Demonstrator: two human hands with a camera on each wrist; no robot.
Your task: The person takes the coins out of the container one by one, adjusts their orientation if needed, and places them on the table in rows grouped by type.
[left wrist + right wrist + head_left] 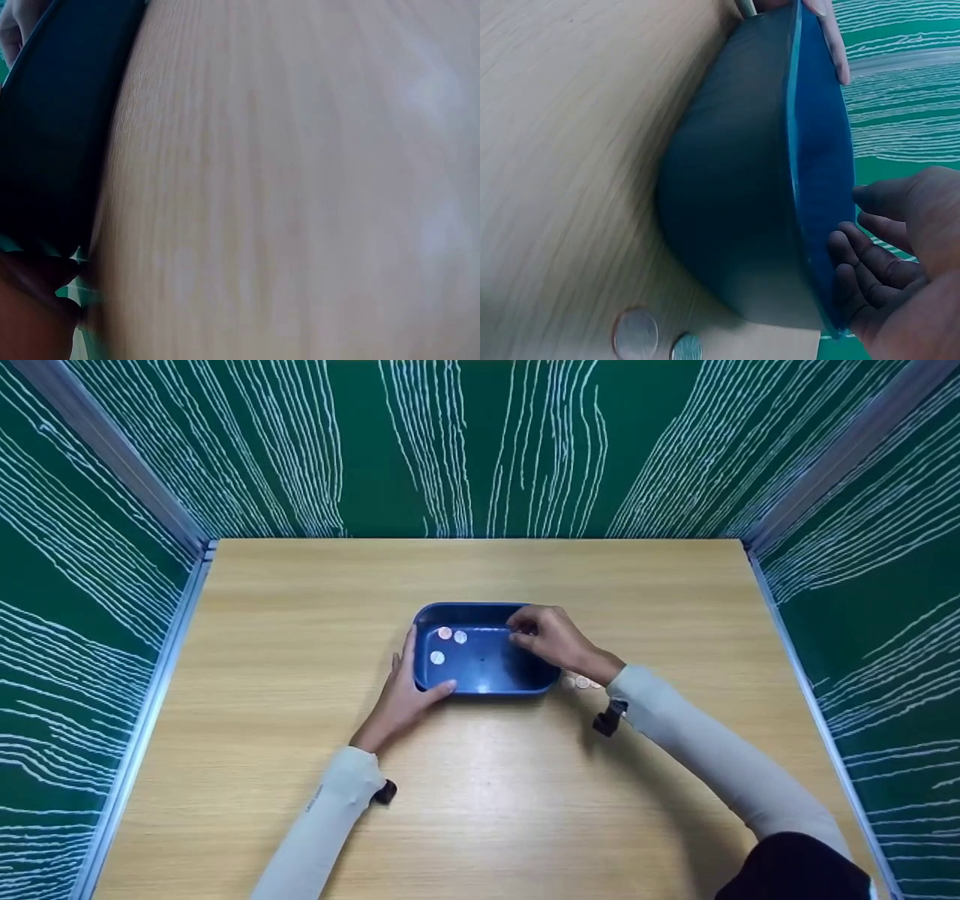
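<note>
Left hand braces the tray at its left wall, thumb hooked on the near rim, fingers flat along the side. Right hand hovers over the tray's right end, fingertips pinched together; whether a coin sits between them I cannot tell. Three coins lie inside, more on the table just beside the right wall. Risk: a wrist nudging that wall could scatter the outside coins. Plenty of bare table all round, edges well away.
</note>
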